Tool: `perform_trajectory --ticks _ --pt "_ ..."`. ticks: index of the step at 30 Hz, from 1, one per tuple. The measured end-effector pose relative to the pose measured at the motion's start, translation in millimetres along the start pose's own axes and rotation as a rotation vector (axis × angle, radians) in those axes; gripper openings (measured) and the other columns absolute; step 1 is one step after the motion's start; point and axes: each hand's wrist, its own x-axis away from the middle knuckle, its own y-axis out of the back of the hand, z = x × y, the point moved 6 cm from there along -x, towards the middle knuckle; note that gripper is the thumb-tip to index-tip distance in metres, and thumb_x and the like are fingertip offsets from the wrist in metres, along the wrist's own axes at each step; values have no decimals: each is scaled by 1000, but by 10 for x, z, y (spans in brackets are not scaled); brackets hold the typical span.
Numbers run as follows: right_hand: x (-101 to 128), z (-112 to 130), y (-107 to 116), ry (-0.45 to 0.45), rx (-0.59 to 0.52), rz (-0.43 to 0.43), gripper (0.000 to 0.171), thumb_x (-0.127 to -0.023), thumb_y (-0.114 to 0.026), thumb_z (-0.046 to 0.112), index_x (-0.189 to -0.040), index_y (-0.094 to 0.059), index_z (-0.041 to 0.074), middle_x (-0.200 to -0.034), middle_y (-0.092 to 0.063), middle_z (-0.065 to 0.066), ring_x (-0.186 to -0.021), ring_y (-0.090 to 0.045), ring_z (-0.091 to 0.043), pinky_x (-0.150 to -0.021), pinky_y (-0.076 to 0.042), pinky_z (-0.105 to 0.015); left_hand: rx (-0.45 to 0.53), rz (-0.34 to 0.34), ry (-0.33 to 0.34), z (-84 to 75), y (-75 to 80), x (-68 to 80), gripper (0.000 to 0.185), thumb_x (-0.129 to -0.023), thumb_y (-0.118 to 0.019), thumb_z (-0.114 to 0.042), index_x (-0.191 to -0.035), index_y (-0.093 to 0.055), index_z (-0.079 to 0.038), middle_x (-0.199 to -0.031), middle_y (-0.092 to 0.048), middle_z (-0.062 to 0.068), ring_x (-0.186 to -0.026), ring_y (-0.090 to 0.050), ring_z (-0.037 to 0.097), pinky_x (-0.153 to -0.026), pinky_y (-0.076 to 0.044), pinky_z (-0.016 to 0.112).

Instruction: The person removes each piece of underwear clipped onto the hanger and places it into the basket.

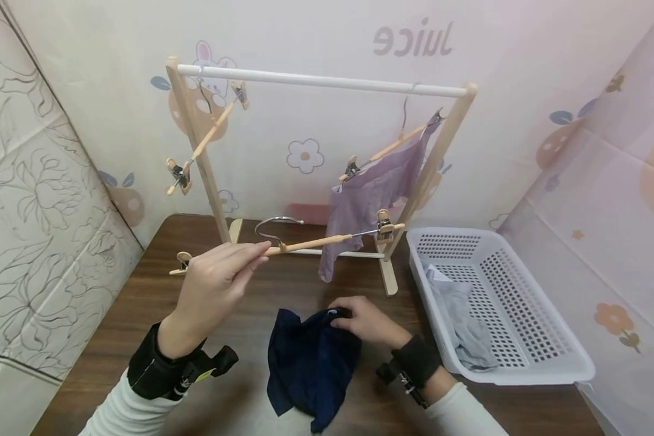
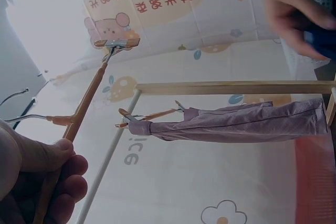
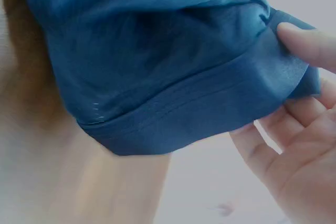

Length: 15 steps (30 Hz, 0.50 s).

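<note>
My left hand point(image 1: 214, 284) grips a wooden clip hanger point(image 1: 310, 243) by its bar, left of the metal hook, and lifts it over the table. In the left wrist view, thumb and curled fingers wrap the bar of this hanger point(image 2: 86, 100), with one clip at its far end. My right hand point(image 1: 370, 321) pinches a navy garment point(image 1: 313, 357) at its top edge, lower down and to the right. Seen from the right wrist, the thumb lies over the waistband of the garment point(image 3: 205, 98) and the fingers are behind it. The garment's lower part lies crumpled toward the front.
Behind my hands stands a small drying rack point(image 1: 327, 80) with a white top rail. An unloaded clip hanger point(image 1: 212, 136) hangs at its left, and a purple garment point(image 1: 381, 175) is clipped at its right. A white basket point(image 1: 545, 363) at the right contains a grey garment point(image 1: 460, 318).
</note>
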Motion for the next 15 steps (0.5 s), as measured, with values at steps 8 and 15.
perform_trajectory --ticks 8,15 --pt "414 441 795 66 -137 -188 21 -83 -73 4 -104 -69 0 -92 -68 -1 -79 -59 -1 -70 -51 -20 24 -7 -13 -9 -46 -12 42 -100 -48 -35 -107 -75 -4 -88 -76 6 -76 -71 17 -64 -55 31" --pt "817 719 1624 156 -238 -285 27 -83 -66 -12 -107 -69 1 -95 -71 13 -81 -66 -1 -69 -54 -19 23 7 -6 12 -75 -29 44 -100 -47 -36 -107 -74 -3 -89 -76 7 -77 -71 17 -64 -55 31"
